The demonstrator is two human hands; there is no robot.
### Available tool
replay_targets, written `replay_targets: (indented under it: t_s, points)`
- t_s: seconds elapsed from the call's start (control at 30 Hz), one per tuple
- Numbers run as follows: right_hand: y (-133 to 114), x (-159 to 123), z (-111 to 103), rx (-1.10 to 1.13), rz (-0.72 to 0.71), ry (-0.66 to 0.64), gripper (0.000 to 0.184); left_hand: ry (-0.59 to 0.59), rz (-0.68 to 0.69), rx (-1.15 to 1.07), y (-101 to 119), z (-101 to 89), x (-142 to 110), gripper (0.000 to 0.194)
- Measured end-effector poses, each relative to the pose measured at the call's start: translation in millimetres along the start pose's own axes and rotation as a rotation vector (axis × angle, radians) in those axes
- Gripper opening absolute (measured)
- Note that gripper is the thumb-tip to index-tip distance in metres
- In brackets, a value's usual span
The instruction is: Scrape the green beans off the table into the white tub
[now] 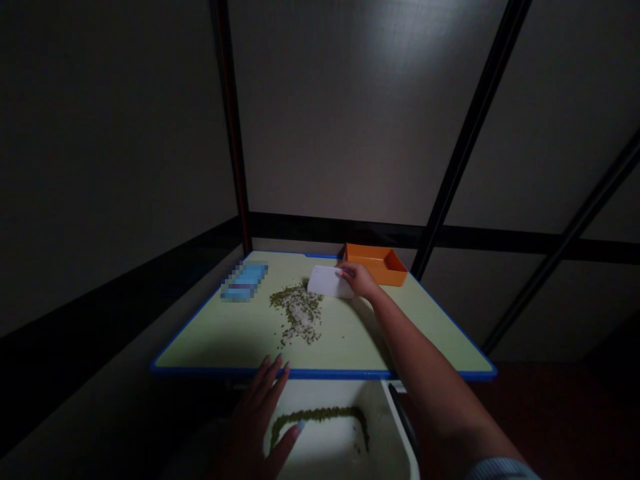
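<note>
My right hand [356,277] pinches the right end of a thin white plastic card [324,281], which is tilted over the table. The card's left end meets a loose heap of small green and whitish grains [299,312], too small to name surely. By the front edge of the table, my left hand [263,410] has its fingers spread, fingertips at the blue rim and thumb over a white bin [395,420]. Green grains [320,414] lie in a bent line inside that bin.
The pale green table [400,333] has a blue rim. An orange open box [377,270] stands at its back right, and a blurred-out blue item [245,281] lies at the left edge. Panelled walls [340,120] rise behind and to the left.
</note>
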State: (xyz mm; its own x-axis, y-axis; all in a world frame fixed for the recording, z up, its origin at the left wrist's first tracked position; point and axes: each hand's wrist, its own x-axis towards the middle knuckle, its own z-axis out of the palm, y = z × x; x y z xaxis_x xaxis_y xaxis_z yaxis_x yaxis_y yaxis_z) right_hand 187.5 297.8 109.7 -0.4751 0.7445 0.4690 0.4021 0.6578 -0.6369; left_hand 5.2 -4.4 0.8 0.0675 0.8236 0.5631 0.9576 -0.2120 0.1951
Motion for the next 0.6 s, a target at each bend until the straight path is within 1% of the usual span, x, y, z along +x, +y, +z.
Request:
replay_targets:
  t_s: [0.17, 0.33, 0.43, 0.5, 0.6]
  points:
    - [0.5, -5.9, -10.4, 0.06, 0.018, -0.035, 0.018, -0.024, -0.015, 0.015, -0.5, -1.5, -1.2, 0.065]
    - [2.5, -9.4, -17.8, 0.107, 0.114, -0.083, 0.015, -0.061, -0.026, -0.004, 5.1, -14.7, 1.8, 0.067]
    - [2.1, -11.5, -22.3, 0.113, 0.158, -0.106, 0.015, -0.049, -0.035, -0.026, 7.9, -19.7, 5.1, 0.065]
    - [1.5, -13.3, -25.5, 0.123, 0.172, -0.133, 0.016, -0.033, -0.02, -0.027, 6.9, -19.1, 6.3, 0.064]
    - [1.0, -16.7, -29.6, 0.135, 0.195, -0.187, 0.014, -0.048, -0.026, -0.03, 2.3, -13.8, 5.7, 0.063]
